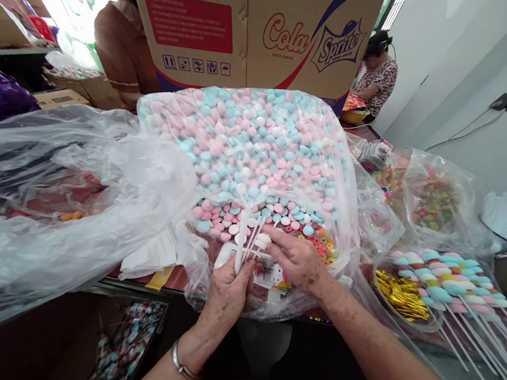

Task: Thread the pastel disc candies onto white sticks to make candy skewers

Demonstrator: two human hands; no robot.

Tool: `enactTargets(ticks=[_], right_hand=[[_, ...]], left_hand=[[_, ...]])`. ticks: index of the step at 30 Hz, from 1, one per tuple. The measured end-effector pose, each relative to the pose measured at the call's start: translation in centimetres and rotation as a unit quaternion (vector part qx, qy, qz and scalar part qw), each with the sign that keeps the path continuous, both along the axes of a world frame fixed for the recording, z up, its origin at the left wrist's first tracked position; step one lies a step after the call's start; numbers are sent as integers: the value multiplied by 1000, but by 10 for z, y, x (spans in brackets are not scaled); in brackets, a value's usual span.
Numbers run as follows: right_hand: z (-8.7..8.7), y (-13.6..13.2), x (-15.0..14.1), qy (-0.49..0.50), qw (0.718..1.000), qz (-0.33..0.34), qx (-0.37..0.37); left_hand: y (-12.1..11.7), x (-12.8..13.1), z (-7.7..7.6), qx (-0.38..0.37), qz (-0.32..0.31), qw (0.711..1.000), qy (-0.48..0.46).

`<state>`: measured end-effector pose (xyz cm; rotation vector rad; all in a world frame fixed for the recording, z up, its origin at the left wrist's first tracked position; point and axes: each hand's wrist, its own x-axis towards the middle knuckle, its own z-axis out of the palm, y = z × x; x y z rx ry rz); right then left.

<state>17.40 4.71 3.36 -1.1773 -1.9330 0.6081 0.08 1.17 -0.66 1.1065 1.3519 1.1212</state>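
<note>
The white sticks [241, 237] stood bunched and nearly upright in front of the person, at the near edge of the table, one wider than the rest. The left hand [230, 285] was closed around their lower ends. The right hand [298, 259] reached in from the side, fingers bent and close together at a white candy [264, 240] beside the sticks; whether it gripped the candy or only touched it, I could not tell.

Just beyond the hands lay a big clear bag [348, 182], filled with pink, blue and white candies [249, 147]. Some of these showed uncovered along its near side, with colourful ring candies [324, 247] beside them to the right.

To the right, a clear round bowl [434, 323] held gold ties [406, 296], and candy skewers [454, 280] were piled against it, their bare stick ends toward the person. Behind these, another clear bag [469, 184] held orange, red and green sweets [437, 202], and a dark container [501, 244] was packed with more white sticks.

On the left, a crumpled plastic bag [9, 247] had a few orange pieces [74, 216] showing inside. Below the table edge, an open box [57, 338] contained wrapped, multicoloured sweets [141, 330]. A printed cardboard carton [249, 25] stood behind the candies.
</note>
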Motion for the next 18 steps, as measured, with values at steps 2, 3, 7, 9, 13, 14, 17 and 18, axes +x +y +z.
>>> enactTargets(ticks=[2,3,7,9,13,14,17,18], right_hand=[[6,3,9,-29,997,-67,-13],[8,5,12,-76,992,-97,-23],[6,11,14,-324,940,-83,-73],[2,12,9,-382,920,-46,-67],[-1,13,6,-421,906,-22,-36],[-1,14,7,-421,906,-22,-28],[-2,17,10,-400,916,-18,-4],[-3,18,11,-391,920,-11,4]], left_hand=[[0,1,-3,4,7,1000,-12],[0,1,-4,8,9,1000,-12],[1,2,-6,8,14,1000,-13],[1,2,-7,8,13,1000,-12],[0,0,-8,8,2,1000,-9],[0,0,-8,9,1,1000,-9],[0,0,-8,14,-6,1000,-5],[0,0,-7,15,-10,1000,-3]])
